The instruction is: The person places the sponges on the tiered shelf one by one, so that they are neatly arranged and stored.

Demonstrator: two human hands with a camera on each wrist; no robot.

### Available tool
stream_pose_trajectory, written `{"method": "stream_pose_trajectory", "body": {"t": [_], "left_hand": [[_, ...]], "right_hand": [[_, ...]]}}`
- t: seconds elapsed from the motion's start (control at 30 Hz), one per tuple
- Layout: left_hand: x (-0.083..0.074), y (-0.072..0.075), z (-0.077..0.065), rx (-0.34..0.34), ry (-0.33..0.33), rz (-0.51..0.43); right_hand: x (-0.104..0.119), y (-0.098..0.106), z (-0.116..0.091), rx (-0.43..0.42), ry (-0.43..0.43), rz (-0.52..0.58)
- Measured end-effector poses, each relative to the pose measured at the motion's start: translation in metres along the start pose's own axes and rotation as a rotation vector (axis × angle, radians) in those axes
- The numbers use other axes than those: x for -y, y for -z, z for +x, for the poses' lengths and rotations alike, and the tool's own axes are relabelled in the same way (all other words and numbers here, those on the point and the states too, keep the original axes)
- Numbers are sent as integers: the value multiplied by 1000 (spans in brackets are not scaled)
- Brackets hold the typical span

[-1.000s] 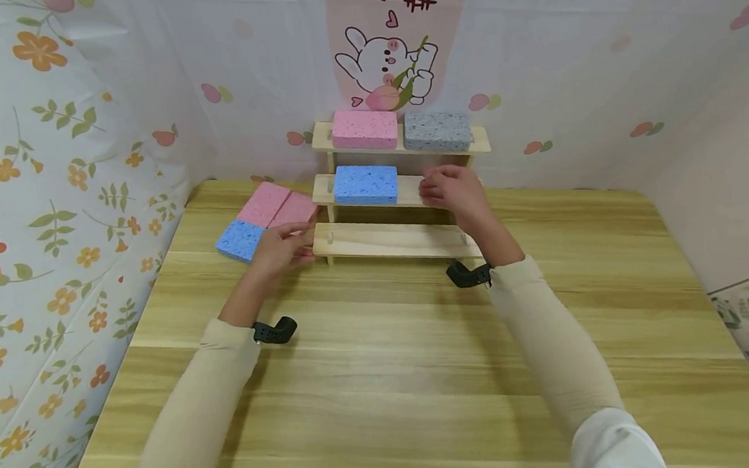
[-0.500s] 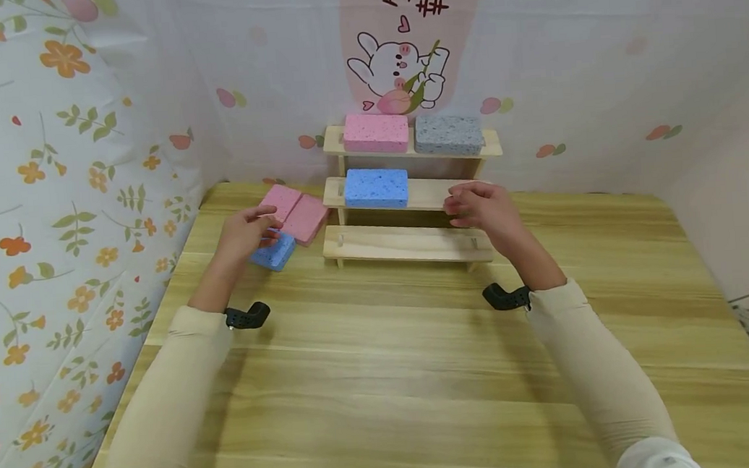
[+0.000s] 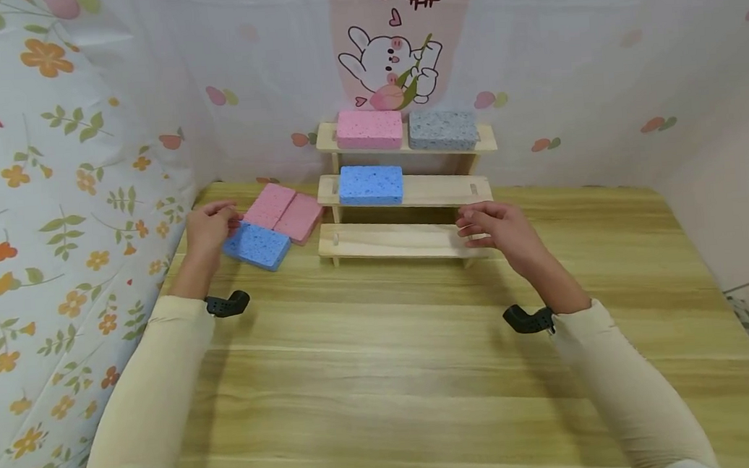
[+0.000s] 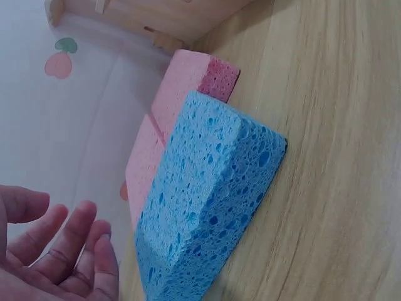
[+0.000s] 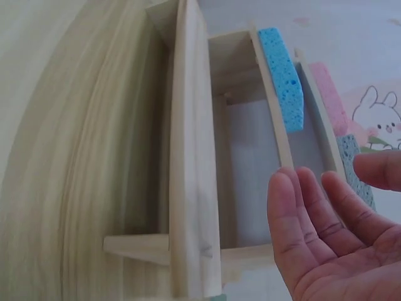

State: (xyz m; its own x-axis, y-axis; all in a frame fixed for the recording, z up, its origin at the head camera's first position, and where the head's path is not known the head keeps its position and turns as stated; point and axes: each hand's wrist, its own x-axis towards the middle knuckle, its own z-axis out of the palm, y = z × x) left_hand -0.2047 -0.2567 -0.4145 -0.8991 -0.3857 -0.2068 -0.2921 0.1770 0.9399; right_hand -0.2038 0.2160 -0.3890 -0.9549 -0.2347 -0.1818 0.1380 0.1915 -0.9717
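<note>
My left hand [image 3: 207, 231] hovers by the left end of a blue sponge [image 3: 258, 246] lying on the table. Its fingers are loosely bent and hold nothing; the left wrist view shows a gap between them and the sponge. Behind that sponge lie two pink sponges, one [image 3: 269, 205] beside the other [image 3: 299, 217]. My right hand [image 3: 501, 232], relaxed and holding nothing, is near the right end of a three-step wooden rack [image 3: 394, 241]. On the middle step sits another blue sponge [image 3: 371, 183]. The top step carries a pink sponge [image 3: 369, 129] and a grey sponge [image 3: 443, 129].
The rack stands at the back of the wood-grain table [image 3: 383, 364], close to a white printed backdrop [image 3: 258, 68]. A flowered cloth [image 3: 73, 211] borders the table on the left. Each wrist wears a black camera mount, the left one [image 3: 228, 304] and the right one [image 3: 529, 319].
My left hand has moved left from the rack's left end to the blue sponge on the table. My right hand has drawn back and right from the middle step. The sponges stay in place.
</note>
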Motion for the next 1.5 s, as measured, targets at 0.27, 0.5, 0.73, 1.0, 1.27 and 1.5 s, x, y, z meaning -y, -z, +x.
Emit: {"method": "stream_pose_trajectory", "body": {"t": [0.27,0.5,0.73,1.0,1.27,1.5], "left_hand": [[-11,9,18,16,20,-19],[-20,12,32,114,94,102],[-21,6,44,164,177,173],[-22,0,54,163,239,191],[-19,2,62,141,318,140],[-18,-9,62,145,322,122]], "right_hand": [[-5,16,-11,49,-47,-78],[-5,34,-16,70,-133,-86],[-5,51,-17,89,-203,-183],[-18,61,-9,112,-312,-129],[-33,61,-2,120,-373,74],[-43,54,7,78,-439,242]]}}
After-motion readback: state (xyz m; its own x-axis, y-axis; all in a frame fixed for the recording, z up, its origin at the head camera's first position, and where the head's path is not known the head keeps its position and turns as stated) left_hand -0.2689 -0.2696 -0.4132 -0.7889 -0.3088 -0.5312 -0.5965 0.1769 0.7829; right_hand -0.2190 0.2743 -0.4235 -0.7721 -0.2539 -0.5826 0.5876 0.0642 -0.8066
